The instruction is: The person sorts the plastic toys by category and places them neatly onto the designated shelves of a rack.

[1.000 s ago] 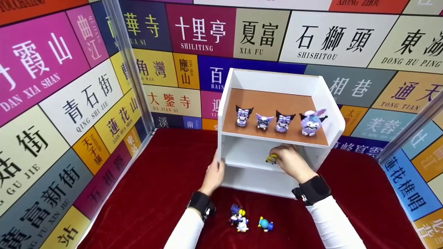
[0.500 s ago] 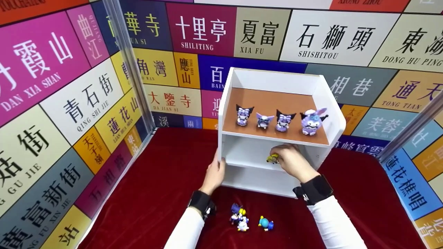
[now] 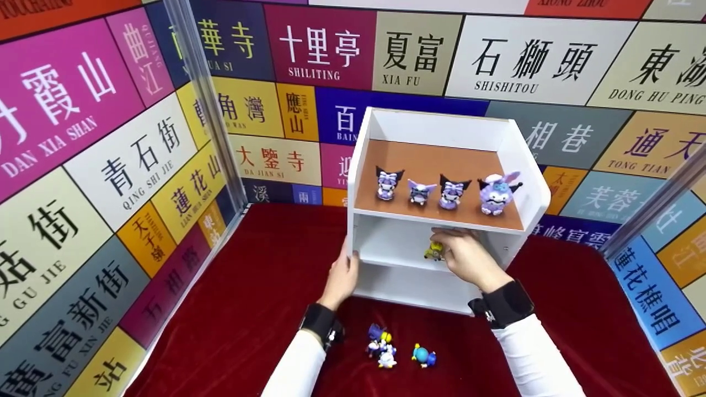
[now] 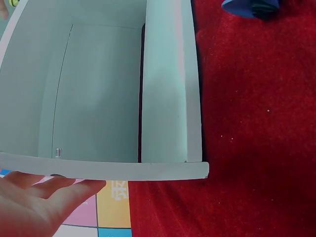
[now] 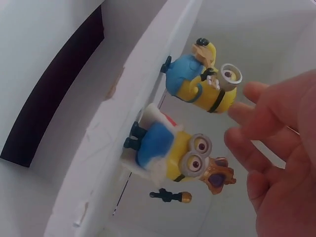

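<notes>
A small white shelf unit (image 3: 408, 237) stands on red cloth. My left hand (image 3: 339, 281) rests against its left side panel; in the left wrist view its fingers (image 4: 74, 195) lie straight along the panel's outer face. Inside the middle compartment is my right hand (image 3: 469, 259), beside a yellow minion figurine (image 3: 433, 252). The right wrist view shows two upright there: a one-eyed minion figurine (image 5: 190, 86) in blue and a crowned minion figurine (image 5: 165, 153) with a white robe. The right fingers (image 5: 247, 150) hang loosely bent near their heads, with nothing visible between them.
Several purple-and-black figurines (image 3: 451, 193) stand in a row on the brown top shelf. Before the unit, a cluster of small figurines (image 3: 380, 348) and a blue-and-yellow figurine (image 3: 423, 356) lie on the cloth (image 3: 265, 275). Printed panels (image 3: 413, 55) enclose the back and sides.
My right hand has shifted slightly up and right from the yellow figurine, and its fingers have loosened. My left hand stays at the side panel.
</notes>
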The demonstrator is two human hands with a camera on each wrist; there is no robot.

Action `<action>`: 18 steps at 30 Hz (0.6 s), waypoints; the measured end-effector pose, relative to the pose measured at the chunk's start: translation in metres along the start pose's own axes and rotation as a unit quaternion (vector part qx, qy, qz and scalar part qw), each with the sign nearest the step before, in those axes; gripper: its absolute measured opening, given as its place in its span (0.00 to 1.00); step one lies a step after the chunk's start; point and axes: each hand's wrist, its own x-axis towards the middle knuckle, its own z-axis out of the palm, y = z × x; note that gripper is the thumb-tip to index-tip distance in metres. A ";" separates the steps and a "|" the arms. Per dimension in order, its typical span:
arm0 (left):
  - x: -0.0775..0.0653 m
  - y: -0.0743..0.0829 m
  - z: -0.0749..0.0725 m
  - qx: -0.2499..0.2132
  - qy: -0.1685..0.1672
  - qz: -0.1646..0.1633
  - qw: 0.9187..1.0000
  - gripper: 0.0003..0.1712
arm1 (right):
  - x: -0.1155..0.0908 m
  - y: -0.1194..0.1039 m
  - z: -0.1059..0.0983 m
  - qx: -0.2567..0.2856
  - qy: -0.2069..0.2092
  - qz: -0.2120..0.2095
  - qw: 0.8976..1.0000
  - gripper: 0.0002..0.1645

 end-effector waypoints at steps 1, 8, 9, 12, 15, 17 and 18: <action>0.000 0.000 0.000 -0.001 0.000 0.001 1.000 0.33 | 0.000 0.000 0.000 0.000 0.002 0.000 1.000 0.19; 0.000 0.000 0.000 -0.002 0.001 0.003 1.000 0.33 | -0.008 -0.005 -0.003 0.005 0.051 -0.004 0.999 0.24; -0.001 0.000 0.000 -0.003 0.002 0.004 1.000 0.33 | -0.010 -0.008 -0.003 0.005 0.064 -0.006 0.998 0.24; -0.001 0.000 0.000 -0.004 0.003 0.006 1.000 0.33 | -0.018 -0.019 -0.003 0.010 0.115 -0.017 0.993 0.25; -0.001 0.000 0.000 0.000 0.007 0.010 1.000 0.33 | -0.025 -0.036 0.004 0.029 0.178 -0.047 0.983 0.24; 0.000 0.000 0.000 0.003 0.010 0.012 1.000 0.33 | -0.031 -0.049 0.016 0.042 0.207 -0.084 0.974 0.22; 0.000 0.000 0.000 0.004 0.010 0.011 1.000 0.33 | -0.033 -0.057 0.024 0.050 0.215 -0.107 0.970 0.20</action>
